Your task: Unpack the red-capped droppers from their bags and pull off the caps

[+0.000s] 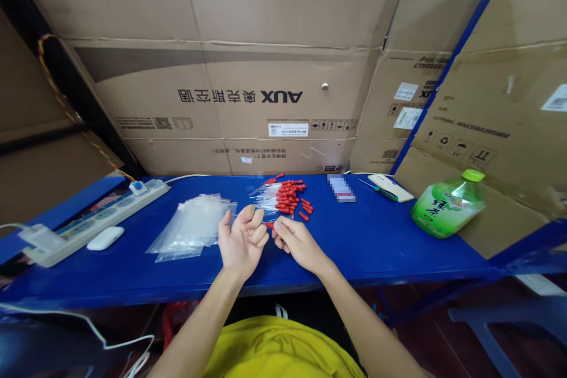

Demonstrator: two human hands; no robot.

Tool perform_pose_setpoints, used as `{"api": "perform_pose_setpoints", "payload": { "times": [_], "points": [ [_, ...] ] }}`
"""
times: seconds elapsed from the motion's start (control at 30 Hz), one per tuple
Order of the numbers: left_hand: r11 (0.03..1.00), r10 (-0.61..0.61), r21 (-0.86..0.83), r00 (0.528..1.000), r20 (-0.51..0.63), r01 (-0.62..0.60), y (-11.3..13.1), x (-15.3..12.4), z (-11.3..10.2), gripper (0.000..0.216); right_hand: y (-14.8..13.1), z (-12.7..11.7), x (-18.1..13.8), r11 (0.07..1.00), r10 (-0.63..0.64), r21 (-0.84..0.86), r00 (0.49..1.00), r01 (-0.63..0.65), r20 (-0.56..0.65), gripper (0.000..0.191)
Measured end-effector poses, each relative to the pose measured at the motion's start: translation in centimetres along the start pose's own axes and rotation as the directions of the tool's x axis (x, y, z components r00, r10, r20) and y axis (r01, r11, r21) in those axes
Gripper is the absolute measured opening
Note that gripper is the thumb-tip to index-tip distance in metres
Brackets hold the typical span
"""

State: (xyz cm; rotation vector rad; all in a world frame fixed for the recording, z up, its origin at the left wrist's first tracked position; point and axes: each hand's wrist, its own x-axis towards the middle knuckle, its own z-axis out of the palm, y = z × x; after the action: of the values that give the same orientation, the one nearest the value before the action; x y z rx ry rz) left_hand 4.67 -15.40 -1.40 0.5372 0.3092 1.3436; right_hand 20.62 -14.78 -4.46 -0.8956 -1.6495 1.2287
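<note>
Red bulb (269, 225) between right fingers (282, 228)

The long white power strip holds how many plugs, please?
2 visible: a boxy white charger at the near end, a blue-and-white plug at the far end.

The far carton (239, 18) is showing "AUX 奥克斯空调" upside down, while its white label (287, 130) is carrying print too small to trust. The far-right carton (376, 136) is displaying part of "AUX" (also inverted). The right carton (496, 100) is bearing "QTY:" above glass, recycling, umbrella and arrow signs. On the right, the green bottle (447, 207) is showing "茶".
</note>
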Motion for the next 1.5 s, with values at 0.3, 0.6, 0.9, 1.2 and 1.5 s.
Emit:
{"api": "perform_pose_setpoints", "payload": {
  "times": [0.3, 0.6, 0.9, 1.2, 1.5],
  "points": [
    [0.996, 0.041, -0.079, 0.998, -0.045, -0.044, -0.1, 0.1, -0.5, 0.047, -0.9, 0.3, -0.3, 0.995, -0.077, -0.064, 0.996, 0.08, 0.05, 0.04],
    [0.993, 0.063, -0.093, 0.996, -0.068, -0.069, -0.7, -0.1, -0.2, 0.05, -1.5, 0.0, -0.5, 0.964, -0.155, -0.216, 0.988, 0.152, 0.002, 0.04],
    [0.975, 0.224, 0.033, 0.968, -0.115, -0.222, -0.6, -0.9, 0.8, 0.056, -1.2, 1.2, -0.6, 0.975, -0.156, -0.176, 0.98, 0.134, -0.119, 0.042],
    [0.952, 0.302, 0.072, 0.949, -0.088, -0.297, -0.9, -1.1, 1.3, 0.057, -0.8, 2.8, -0.7, 0.992, -0.122, 0.005, 0.955, 0.128, -0.271, 0.043],
    [0.992, 0.107, 0.066, 0.992, -0.06, -0.103, -0.2, -0.7, 1.5, 0.047, 0.3, 2.8, -0.2, 0.992, -0.129, -0.011, 0.969, 0.129, -0.212, 0.038]
  ]
}}
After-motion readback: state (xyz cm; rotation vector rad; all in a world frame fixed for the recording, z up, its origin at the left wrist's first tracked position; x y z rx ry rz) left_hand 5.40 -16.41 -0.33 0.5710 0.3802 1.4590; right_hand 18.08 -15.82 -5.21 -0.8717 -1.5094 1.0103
